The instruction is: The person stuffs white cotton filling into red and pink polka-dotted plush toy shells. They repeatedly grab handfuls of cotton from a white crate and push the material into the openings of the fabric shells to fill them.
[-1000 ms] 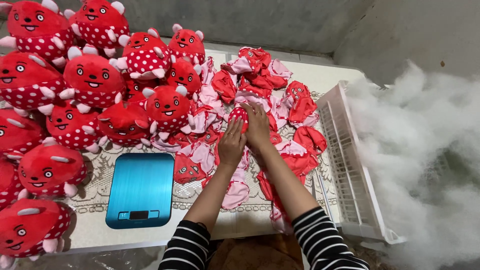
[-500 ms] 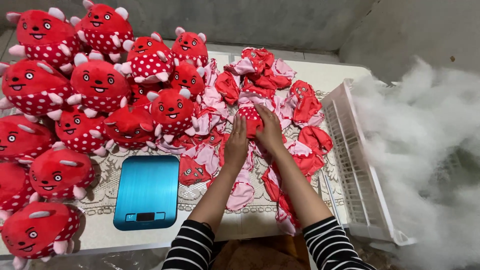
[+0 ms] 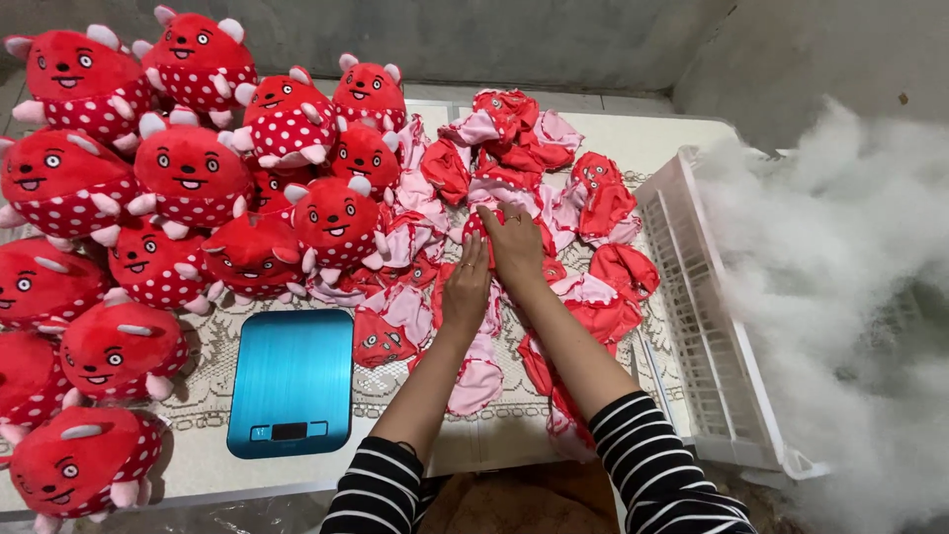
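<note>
I've got both hands down on the heap of flat, unstuffed red-and-pink plush skins [image 3: 514,188] mid-table [image 3: 682,133]. To do this well, I reckon: press one skin only, keep neighbours from dragging w/ it. Left hand [image 3: 467,289] lies palm-down, fingers [image 3: 473,252] straight & close together, resting on fabric, gripping nothing. Right hand [image 3: 516,247] is flat too, fingers spread a bit over a red skin [image 3: 473,225]; no pinch I can see. Blue scale [image 3: 293,381] sits near my left forearm.

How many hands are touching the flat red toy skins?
2. The left hand lies flat on the unstuffed skins mid-table. The right hand rests just beyond it, slightly to the right. No other hands show.
</note>
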